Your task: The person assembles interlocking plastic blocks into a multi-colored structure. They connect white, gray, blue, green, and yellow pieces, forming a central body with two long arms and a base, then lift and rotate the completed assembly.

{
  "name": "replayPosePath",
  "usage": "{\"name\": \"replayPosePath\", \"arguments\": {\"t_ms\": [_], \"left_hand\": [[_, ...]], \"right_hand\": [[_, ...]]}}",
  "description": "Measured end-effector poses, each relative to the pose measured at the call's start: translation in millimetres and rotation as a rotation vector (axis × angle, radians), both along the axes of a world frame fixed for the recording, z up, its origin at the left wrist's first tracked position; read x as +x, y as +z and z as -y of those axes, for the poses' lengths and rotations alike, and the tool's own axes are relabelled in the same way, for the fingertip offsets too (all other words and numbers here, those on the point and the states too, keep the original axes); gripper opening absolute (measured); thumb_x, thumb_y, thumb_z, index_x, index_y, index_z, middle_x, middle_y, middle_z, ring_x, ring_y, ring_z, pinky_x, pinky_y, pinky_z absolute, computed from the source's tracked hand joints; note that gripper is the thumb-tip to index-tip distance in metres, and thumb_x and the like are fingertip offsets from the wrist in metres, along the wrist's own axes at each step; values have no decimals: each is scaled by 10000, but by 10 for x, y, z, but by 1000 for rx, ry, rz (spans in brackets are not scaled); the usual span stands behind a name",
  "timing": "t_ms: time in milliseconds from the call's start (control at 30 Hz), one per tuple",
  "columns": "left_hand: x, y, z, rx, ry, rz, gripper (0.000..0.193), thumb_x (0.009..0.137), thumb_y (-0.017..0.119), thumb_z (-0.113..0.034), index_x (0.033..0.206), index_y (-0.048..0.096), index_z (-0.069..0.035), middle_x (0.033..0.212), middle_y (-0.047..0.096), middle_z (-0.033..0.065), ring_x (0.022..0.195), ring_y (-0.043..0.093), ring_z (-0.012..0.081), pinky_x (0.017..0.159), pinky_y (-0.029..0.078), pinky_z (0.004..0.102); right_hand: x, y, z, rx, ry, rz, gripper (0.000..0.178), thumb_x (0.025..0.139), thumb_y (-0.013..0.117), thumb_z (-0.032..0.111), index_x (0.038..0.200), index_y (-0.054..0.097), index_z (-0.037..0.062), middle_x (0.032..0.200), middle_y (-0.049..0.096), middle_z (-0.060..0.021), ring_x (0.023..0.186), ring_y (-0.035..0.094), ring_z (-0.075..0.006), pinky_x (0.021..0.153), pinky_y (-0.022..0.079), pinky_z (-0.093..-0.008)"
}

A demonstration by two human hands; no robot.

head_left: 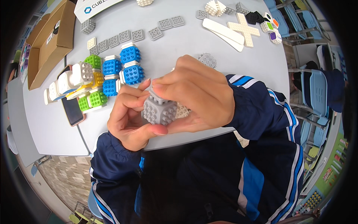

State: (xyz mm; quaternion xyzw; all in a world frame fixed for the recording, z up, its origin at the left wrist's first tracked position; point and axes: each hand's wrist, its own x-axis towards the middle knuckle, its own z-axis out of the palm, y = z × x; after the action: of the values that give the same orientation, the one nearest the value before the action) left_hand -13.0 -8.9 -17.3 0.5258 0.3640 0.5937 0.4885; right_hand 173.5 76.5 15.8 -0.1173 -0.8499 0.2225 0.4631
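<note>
Grey block (160, 113) (knobbly studs across faces), grasped by left hand (125, 117) and right hand (201, 93).

Beneath the fingers (128, 99) spread a pale grey table (179, 48), its surface softly and evenly lit. Left of them, a second pale tabletop (52, 130) met it at a dark seam, with a greyer table (20, 127) farther out. Light blue chairs (319, 95) stood well to the right of the fingers, above a bright green panel (338, 158). Below and left lay a patchwork floor (71, 173) in brown and beige.
</note>
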Motion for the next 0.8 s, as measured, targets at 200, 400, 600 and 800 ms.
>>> {"name": "replayPosePath", "arguments": {"t_ms": [200, 400, 600, 800], "left_hand": [[-15, -57, -29, 20, -22, 43, 563, 701, 920, -171, 1090, 567, 33, 1048, 547, 87, 1037, 568, 176, 1118, 356, 457], [2, -41, -18, -15, -57, 122, 545, 719, 909, -144, 1094, 553, 27, 1074, 531, 90, 1060, 561, 201, 1036, 390, 375], [-26, -65, -11, 27, -63, 43, 545, 718, 910, -151, 1090, 552, 23, 1071, 524, 92, 1113, 550, 224, 1047, 392, 387], [5, -78, -7, 45, -60, 66, 525, 729, 903, -156, 1075, 550, 24, 1074, 528, 103, 1102, 555, 228, 1043, 406, 399]], "right_hand": [[12, 12, -87, 37, 46, 7, 637, 569, 953, 191, 1044, 601, -47, 938, 688, -164, 647, 564, -230, 548, 428, -300], [4, -24, -41, -36, 64, -4, 630, 473, 886, 132, 1001, 571, -7, 909, 561, -107, 833, 561, -303, 732, 483, -382], [23, -8, -49, -20, 98, 10, 646, 513, 913, 149, 1037, 577, -22, 929, 602, -130, 777, 566, -283, 680, 472, -357], [39, -31, 4, -65, 87, 15, 608, 488, 889, 174, 977, 569, 5, 885, 542, -97, 798, 537, -287, 713, 476, -380]]}}
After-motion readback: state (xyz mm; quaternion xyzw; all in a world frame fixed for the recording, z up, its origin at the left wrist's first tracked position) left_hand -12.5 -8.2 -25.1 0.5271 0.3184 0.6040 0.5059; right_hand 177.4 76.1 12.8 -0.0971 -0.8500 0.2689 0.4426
